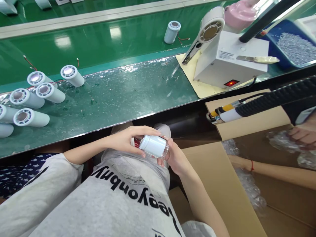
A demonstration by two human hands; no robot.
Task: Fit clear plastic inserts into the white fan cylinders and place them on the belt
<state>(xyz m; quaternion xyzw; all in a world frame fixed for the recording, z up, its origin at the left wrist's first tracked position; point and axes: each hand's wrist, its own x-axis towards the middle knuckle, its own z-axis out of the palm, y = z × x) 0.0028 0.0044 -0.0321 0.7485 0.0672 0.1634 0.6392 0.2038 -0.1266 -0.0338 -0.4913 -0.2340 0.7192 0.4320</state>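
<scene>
Above my lap, a pale blue cylinder [153,145] with a clear, transparent end lies between my two hands. My left hand [128,140] wraps round its left end, thumb below and fingers over the top. My right hand [174,156] grips the clear right end. Something red shows beside the cylinder near my left palm; what it is cannot be made out. Several similar pale cylinders [31,118] with ringed ends and thin red wires lie on the left of the green bench [118,95].
One cylinder [172,32] stands on the green surface behind. At right are a white device [229,62] with a lit red switch, a handheld fan [211,29] and a blue bin [278,42]. Another person's hands reach into a cardboard box [209,171] holding clear plastic.
</scene>
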